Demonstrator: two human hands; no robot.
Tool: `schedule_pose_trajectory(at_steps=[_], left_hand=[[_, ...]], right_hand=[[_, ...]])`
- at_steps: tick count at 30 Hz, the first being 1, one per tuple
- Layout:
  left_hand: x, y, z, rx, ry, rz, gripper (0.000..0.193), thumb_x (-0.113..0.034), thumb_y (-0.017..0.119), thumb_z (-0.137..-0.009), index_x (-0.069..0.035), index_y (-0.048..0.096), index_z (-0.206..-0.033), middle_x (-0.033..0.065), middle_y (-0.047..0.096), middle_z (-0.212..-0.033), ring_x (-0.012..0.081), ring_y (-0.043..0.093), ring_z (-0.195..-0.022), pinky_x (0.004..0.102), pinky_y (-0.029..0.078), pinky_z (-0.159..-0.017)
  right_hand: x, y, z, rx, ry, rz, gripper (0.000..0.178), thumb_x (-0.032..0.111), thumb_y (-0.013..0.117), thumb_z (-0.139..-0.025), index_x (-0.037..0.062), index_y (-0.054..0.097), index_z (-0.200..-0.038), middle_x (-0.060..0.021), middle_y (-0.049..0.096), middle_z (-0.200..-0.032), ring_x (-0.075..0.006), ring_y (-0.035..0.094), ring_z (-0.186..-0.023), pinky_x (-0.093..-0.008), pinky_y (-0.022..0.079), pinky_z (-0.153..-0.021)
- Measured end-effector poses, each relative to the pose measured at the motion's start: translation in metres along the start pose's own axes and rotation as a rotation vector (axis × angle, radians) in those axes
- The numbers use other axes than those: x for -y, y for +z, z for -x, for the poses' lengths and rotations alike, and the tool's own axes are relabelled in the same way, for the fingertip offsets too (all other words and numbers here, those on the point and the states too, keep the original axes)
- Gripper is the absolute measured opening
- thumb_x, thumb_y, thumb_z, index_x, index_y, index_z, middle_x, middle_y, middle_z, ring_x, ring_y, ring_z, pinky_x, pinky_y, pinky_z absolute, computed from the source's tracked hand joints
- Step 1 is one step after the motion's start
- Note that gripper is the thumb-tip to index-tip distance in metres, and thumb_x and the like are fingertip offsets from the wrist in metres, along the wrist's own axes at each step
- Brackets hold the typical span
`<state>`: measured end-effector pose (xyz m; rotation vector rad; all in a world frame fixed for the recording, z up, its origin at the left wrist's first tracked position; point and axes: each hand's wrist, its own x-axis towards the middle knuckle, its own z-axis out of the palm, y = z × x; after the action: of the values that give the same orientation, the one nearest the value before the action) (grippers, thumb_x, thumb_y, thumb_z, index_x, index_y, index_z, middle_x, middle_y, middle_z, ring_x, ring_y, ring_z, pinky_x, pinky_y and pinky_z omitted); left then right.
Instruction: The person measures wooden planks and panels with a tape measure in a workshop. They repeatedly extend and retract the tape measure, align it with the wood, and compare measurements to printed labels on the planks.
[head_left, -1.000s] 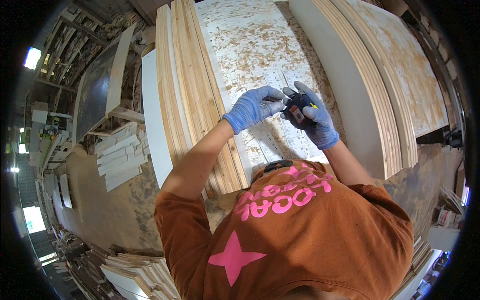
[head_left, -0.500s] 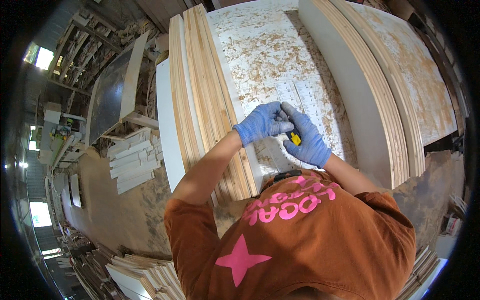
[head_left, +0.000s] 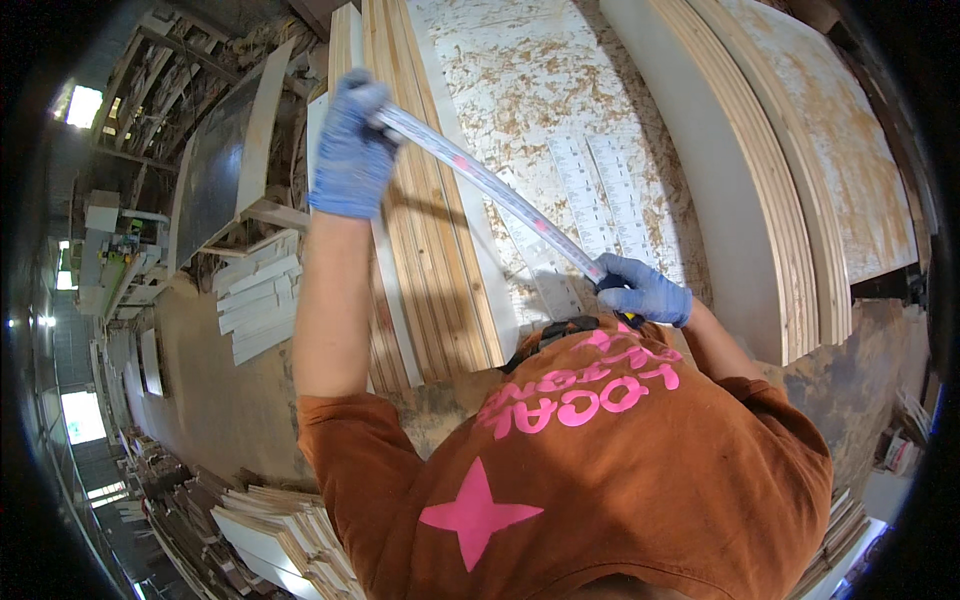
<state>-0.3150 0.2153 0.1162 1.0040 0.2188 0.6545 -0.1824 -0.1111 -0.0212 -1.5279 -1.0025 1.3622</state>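
A tape measure's pale blade [head_left: 490, 187] stretches diagonally between my two blue-gloved hands. My left hand [head_left: 353, 150] is closed on the blade's far end, up above the left stack of boards [head_left: 425, 200]. Near my body, my right hand [head_left: 645, 290] grips the case of the tape measure, of which only dark and yellow bits show beside the fingers. Beneath the blade lies a white panel [head_left: 530, 80] with scuffed brown patches, and several printed label strips [head_left: 575, 185] are stuck on it.
Stacked white-faced boards [head_left: 745, 180] stand along the right side of the panel. White offcuts [head_left: 258, 305] lie on the floor at the left, below a dark-topped table [head_left: 215, 190]. More boards [head_left: 265, 540] are piled at the lower left.
My left hand has swung up and left, drawing the blade out of the tape measure. My right hand has shifted slightly down and right with the case.
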Motion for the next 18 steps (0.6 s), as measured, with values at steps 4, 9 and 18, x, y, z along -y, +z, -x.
schedule_pose_trajectory(at_steps=[4, 9, 18], left_hand=[[-0.035, -0.032, -0.018, -0.151, 0.115, 0.049, 0.023, -0.003, 0.068, -0.072, -0.009, 0.059, -0.092, 0.0044, 0.062, -0.075, 0.0113, 0.057, -0.061, 0.0227, 0.05, -0.055], [-0.023, -0.062, -0.005, -0.166, 0.075, -0.198, 0.018, -0.011, 0.07, -0.077, -0.011, 0.061, -0.092, 0.0036, 0.064, -0.078, 0.0157, 0.062, -0.073, 0.027, 0.055, -0.069], [0.007, -0.09, 0.043, -0.133, 0.087, -1.505, 0.055, -0.036, 0.067, -0.082, -0.004, 0.05, -0.124, 0.0196, 0.045, -0.131, 0.0283, 0.04, -0.126, 0.0374, 0.034, -0.104]], right_hand=[[-0.027, -0.008, 0.02, 0.055, 0.026, -0.174, 0.03, 0.031, 0.061, -0.084, 0.0014, 0.059, -0.088, -0.0007, 0.056, -0.078, -0.0088, 0.05, -0.072, -0.0234, 0.042, -0.063], [0.002, -0.044, 0.062, -0.347, -0.003, 0.29, 0.03, 0.033, 0.056, -0.09, 0.0045, 0.064, -0.088, -0.0061, 0.057, -0.069, -0.0147, 0.054, -0.065, -0.0304, 0.045, -0.059], [0.156, -0.192, 0.142, -0.704, 0.168, 1.678, 0.019, 0.014, 0.056, -0.081, 0.0052, 0.065, -0.095, -0.0146, 0.063, -0.096, -0.0275, 0.061, -0.092, -0.0366, 0.047, -0.083]])
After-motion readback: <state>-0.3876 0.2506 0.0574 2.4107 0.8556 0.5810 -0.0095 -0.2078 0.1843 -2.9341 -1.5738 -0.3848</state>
